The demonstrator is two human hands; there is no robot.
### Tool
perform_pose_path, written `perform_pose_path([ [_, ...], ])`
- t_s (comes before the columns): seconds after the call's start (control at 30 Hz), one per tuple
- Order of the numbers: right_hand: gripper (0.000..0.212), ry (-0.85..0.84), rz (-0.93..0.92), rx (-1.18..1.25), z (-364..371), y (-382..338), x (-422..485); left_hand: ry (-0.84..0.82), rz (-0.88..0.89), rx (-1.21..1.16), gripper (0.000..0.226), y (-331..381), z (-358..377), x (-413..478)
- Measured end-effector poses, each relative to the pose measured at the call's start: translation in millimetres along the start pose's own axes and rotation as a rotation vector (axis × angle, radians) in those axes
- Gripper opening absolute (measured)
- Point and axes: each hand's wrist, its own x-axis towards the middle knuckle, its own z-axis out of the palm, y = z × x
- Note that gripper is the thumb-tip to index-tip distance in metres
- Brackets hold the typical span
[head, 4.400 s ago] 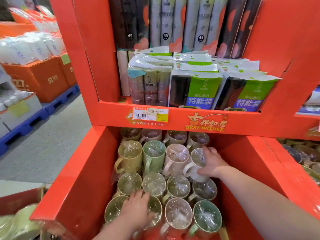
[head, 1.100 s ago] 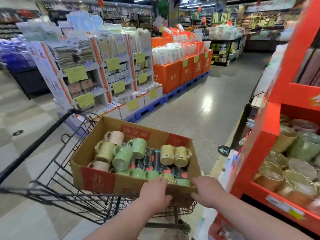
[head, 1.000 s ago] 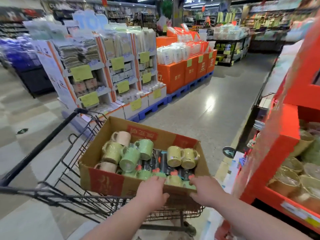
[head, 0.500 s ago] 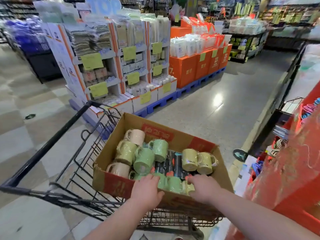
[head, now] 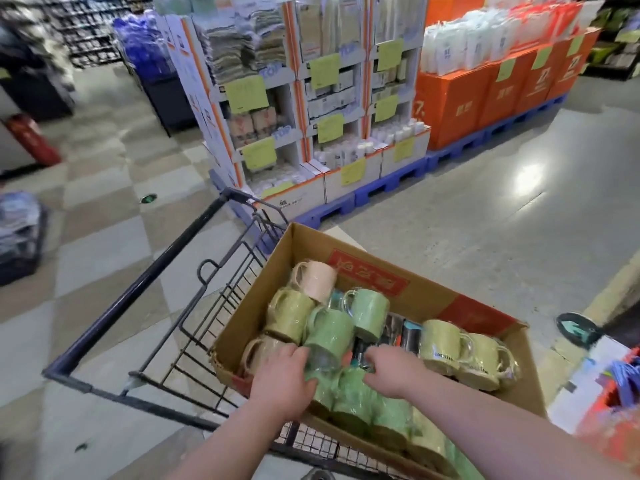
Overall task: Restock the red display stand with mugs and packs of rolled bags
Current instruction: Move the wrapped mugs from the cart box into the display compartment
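Observation:
A cardboard box point(head: 420, 297) sits in a black shopping cart point(head: 138, 289). It holds several plastic-wrapped mugs: a pink one point(head: 317, 277), yellow-green ones point(head: 445, 342) and green ones. Dark packs of rolled bags point(head: 398, 332) lie under them. Both my hands are inside the box at its near side. My left hand point(head: 282, 379) curls its fingers against the left side of a wrapped green mug point(head: 330, 336). My right hand point(head: 394, 370) curls over that mug's right side, next to the bag packs. Only a blurred red corner of the display stand point(head: 609, 424) shows at the lower right.
White display shelves point(head: 294, 109) with yellow-green price tags stand on blue pallets beyond the cart. Orange boxes point(head: 485, 95) topped with white packs are at the back right. A red cylinder point(head: 33, 138) leans at the far left. Open floor lies between cart and pallets.
My view has swung from the stand to the cart. Both hands moved from the box's near rim into the box and closed around a green mug.

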Motion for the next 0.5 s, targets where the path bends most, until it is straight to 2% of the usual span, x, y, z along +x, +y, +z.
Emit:
perform_pose_path([
  [0.13,0.046,-0.056,0.018,0.136,-3.2,3.2,33.7,-0.01,-0.037,-0.025,0.056,1.6,2.3,16.0],
  [0.27,0.058,-0.147,0.086,0.426,1.4,3.9,67.9,0.001,-0.092,-0.064,0.058,-1.3,5.4,32.2],
  [0.5,0.102,-0.271,0.247,0.784,24.4,-4.7,111.8,-0.004,-0.162,-0.074,0.056,-6.5,10.2,51.1],
])
